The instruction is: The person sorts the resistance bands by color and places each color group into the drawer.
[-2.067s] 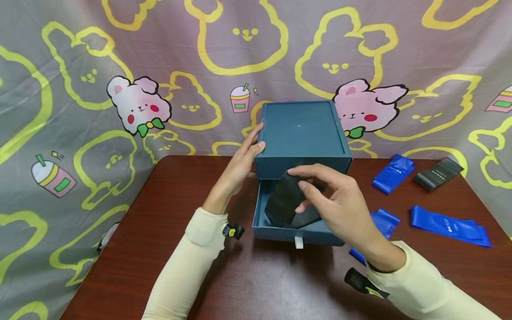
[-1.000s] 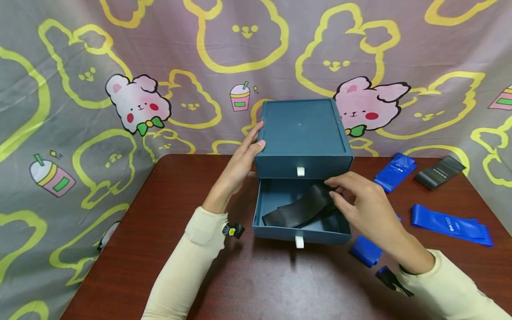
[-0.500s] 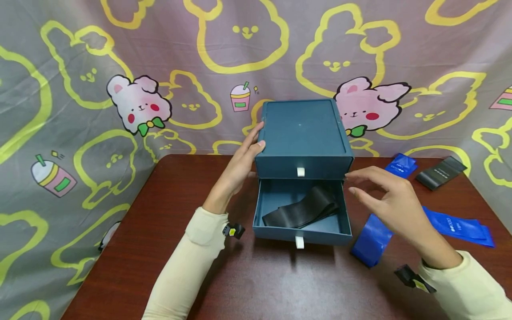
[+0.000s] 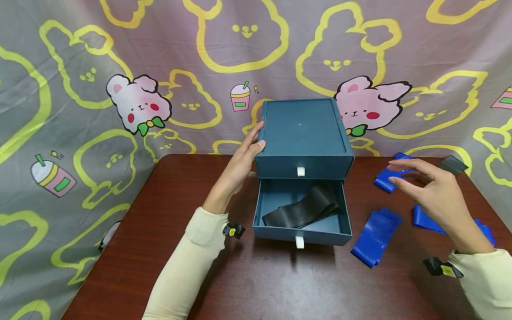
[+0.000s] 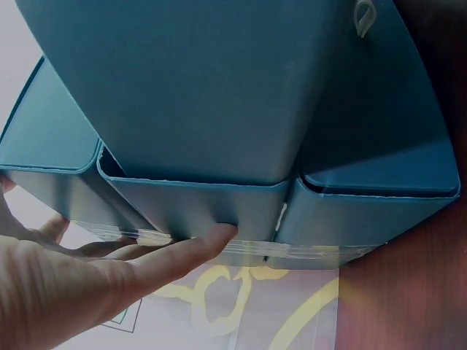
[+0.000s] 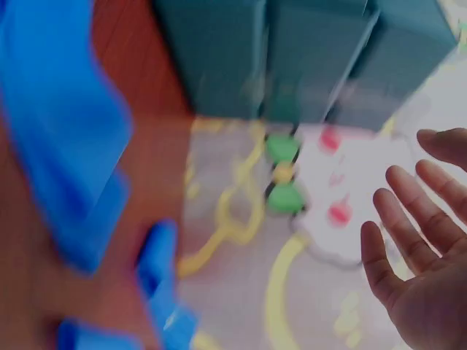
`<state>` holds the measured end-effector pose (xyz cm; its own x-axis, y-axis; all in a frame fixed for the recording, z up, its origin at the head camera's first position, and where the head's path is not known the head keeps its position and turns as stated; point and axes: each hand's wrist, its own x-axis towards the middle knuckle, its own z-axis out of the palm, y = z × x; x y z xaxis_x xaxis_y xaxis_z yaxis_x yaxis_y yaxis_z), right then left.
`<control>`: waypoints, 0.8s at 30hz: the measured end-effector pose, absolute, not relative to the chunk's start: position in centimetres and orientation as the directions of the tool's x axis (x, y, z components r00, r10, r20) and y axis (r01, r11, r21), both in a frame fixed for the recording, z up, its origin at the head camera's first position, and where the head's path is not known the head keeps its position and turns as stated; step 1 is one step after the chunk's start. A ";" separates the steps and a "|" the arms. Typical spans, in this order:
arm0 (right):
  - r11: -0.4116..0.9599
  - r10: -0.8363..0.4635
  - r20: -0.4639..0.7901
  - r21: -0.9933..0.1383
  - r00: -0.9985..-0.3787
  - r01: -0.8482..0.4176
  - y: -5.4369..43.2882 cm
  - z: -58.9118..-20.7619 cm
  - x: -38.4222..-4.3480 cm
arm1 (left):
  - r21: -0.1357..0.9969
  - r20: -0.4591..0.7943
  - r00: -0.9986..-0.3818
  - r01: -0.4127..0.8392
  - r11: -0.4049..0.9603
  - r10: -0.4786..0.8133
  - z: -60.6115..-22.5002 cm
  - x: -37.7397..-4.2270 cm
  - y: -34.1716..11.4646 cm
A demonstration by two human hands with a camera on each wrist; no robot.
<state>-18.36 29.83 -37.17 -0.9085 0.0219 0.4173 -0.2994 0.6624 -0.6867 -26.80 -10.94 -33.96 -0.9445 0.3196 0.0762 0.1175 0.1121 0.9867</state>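
A blue-grey drawer box (image 4: pixel 302 129) stands at the back of the table. Its lower drawer (image 4: pixel 276 233) is pulled out, and a folded black resistance band (image 4: pixel 302 209) lies inside. My left hand (image 4: pixel 239 165) rests against the left side of the box, fingers extended; the left wrist view shows the fingers on the box wall (image 5: pixel 190 208). Over the right of the table hovers my right hand (image 4: pixel 436 191), fingers loosely bent and holding nothing. Near its fingertips lies a blue resistance band (image 4: pixel 385 181). Another blue band (image 4: pixel 428 219) is partly hidden beneath this hand.
A third blue band (image 4: pixel 376 240) lies right of the drawer. Behind my right hand a black band (image 4: pixel 454 165) shows in part. The upper drawer (image 4: pixel 280 166) is closed. A patterned curtain (image 4: pixel 192 53) hangs behind the brown table (image 4: pixel 192 191).
My right hand let go of the black band in the lower drawer, then moved right over the blue bands. My left hand stays on the box.
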 end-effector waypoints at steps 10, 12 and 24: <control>0.616 0.215 0.307 -0.780 -0.927 -0.115 36.8 -40.8 -21.2 | 0.987 0.083 -0.943 0.122 0.103 0.321 -34.0 -26.7 -10.9; 0.606 0.230 0.280 -0.790 -0.932 -0.088 37.9 -41.5 -21.6 | 0.988 0.081 -0.945 0.119 0.102 0.318 -34.0 -26.7 -10.9; 0.707 0.313 0.153 -0.696 -0.937 0.122 42.1 -44.3 -24.0 | 0.986 0.084 -0.945 0.125 0.111 0.316 -33.9 -26.6 -10.8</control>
<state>-23.97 42.13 -44.30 -0.9374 0.3128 0.1530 0.1224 0.7074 -0.6961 -26.62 -10.84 -33.89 -0.9449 0.3162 0.0844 0.1253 0.1114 0.9858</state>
